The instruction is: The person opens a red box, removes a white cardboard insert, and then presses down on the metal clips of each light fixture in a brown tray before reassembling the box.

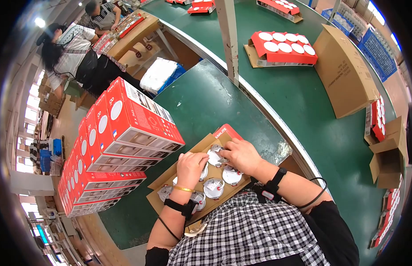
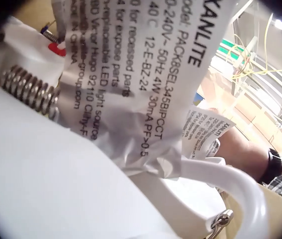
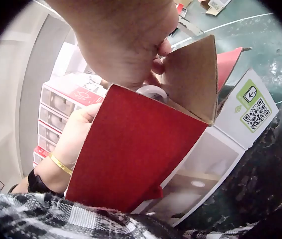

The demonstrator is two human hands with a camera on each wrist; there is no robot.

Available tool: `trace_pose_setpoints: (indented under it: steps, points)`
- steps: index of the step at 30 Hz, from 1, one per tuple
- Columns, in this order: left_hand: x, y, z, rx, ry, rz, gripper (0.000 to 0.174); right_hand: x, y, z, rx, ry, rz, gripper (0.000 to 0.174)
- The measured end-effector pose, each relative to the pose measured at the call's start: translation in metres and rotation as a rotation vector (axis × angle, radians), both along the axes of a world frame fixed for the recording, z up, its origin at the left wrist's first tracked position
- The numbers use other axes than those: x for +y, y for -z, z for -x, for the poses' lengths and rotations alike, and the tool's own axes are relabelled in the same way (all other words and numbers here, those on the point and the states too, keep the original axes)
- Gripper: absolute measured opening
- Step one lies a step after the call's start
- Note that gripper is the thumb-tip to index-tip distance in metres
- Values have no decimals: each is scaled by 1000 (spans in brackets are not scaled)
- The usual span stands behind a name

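Observation:
An open carton (image 1: 148, 185) of cardboard, red and white outside, holds several white recessed spotlights with spring clips and printed labels. At its far end my right hand (image 1: 242, 156) pinches a spotlight (image 1: 214, 158) near its clip and label; in the right wrist view that hand reaches in beside a raised flap (image 3: 193, 79). My left hand (image 1: 191, 169) is over the carton's left side, fingertips bent close to the same spotlight; whether it grips anything I cannot tell. Close up in the left wrist view are a printed label (image 2: 131, 74), a coiled spring (image 2: 29, 92) and a white cable (image 2: 230, 181).
Stacked red cartons (image 1: 139, 115) stand on the green table (image 1: 201, 93) at my left. Beyond a metal post (image 1: 228, 40) runs a green belt (image 1: 277, 93) with a carton of round white discs (image 1: 283, 46) and a large cardboard box (image 1: 343, 71). Two people are at the far left.

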State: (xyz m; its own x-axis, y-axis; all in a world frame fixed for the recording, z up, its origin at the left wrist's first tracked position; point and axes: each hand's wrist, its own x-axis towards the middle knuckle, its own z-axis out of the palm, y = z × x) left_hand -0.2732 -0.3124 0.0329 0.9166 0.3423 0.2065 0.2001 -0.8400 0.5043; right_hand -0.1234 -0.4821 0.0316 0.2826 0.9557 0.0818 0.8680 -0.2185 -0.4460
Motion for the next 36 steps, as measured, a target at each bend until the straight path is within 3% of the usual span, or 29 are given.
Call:
trace_pose_setpoints:
  steps: [10, 12, 14, 16, 20, 26, 28, 32, 33, 34, 36]
  points:
    - [-7, 8, 3, -24, -11, -72, 6, -7, 8, 4, -40, -9, -62, 27]
    - [-9, -1, 2, 145, 36, -171, 7, -8, 5, 3, -21, -35, -12, 24]
    - [-6, 11, 7, 117, 59, -232, 8, -10, 11, 5, -96, -38, -74, 21]
    - [-13, 14, 10, -6, 21, -102, 8, -14, 2, 7, -50, -34, -26, 23]
    - [-18, -3, 13, 38, -1, -47, 8, -18, -5, 5, -46, -64, -6, 25]
    - [-19, -36, 49, 13, -152, 76, 11, -31, -13, -19, 136, -152, -93, 32]
    - [-25, -43, 65, 47, -350, 91, 12, -38, -22, -29, 204, -161, -103, 34]
    - [-39, -48, 82, 117, -574, 241, 12, -47, -4, -45, 257, -86, -145, 27]
    - [-43, -45, 88, 48, -541, 196, 19, -49, 9, -45, 294, -34, -177, 29]
    - [-44, -36, 98, 63, -582, 309, 21, -53, 15, -48, 328, -32, -205, 25]
    - [-61, -58, 95, 80, -677, 389, 21, -60, 15, -52, 425, -49, -139, 25]
